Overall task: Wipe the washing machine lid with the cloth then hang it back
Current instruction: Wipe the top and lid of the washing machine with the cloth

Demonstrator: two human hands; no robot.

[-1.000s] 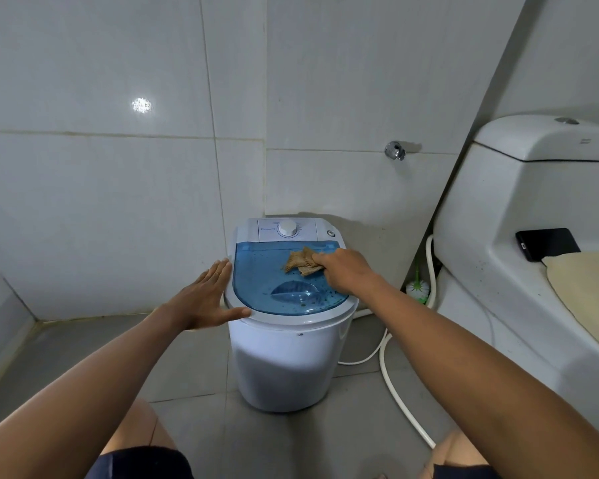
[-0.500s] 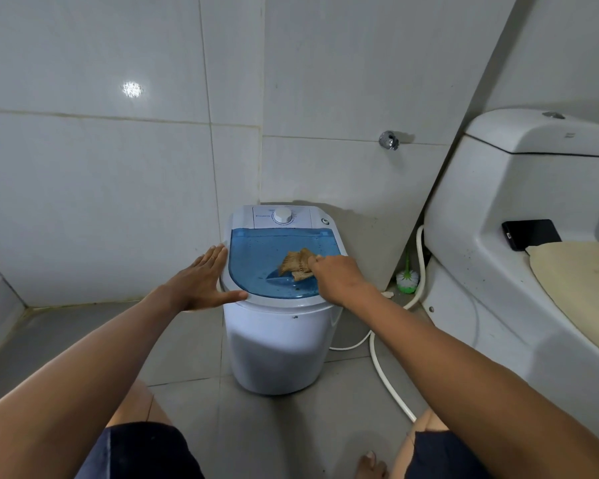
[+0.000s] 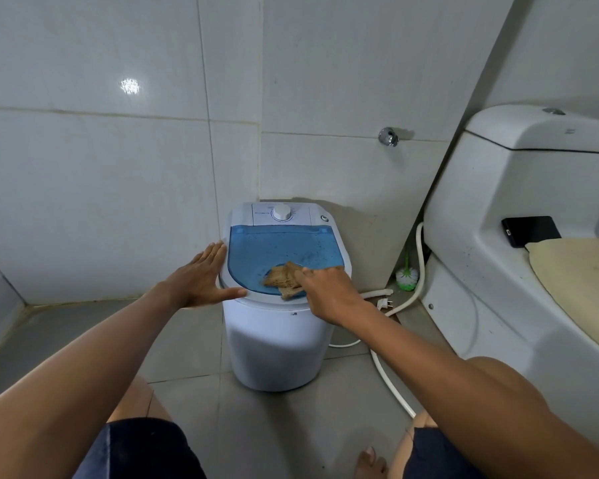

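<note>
right hand [image 3: 329,293]: fingers curled on brown cloth [image 3: 284,278], pressing it onto near part of blue lid [image 3: 284,247] | left hand [image 3: 201,280]: flat, fingers straight, braced on left rim of washing machine [image 3: 274,347] | machine on floor, toilet [image 3: 519,236] at right

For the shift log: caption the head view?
Right hand wipes cloth across blue lid; left hand steadies it.
</note>
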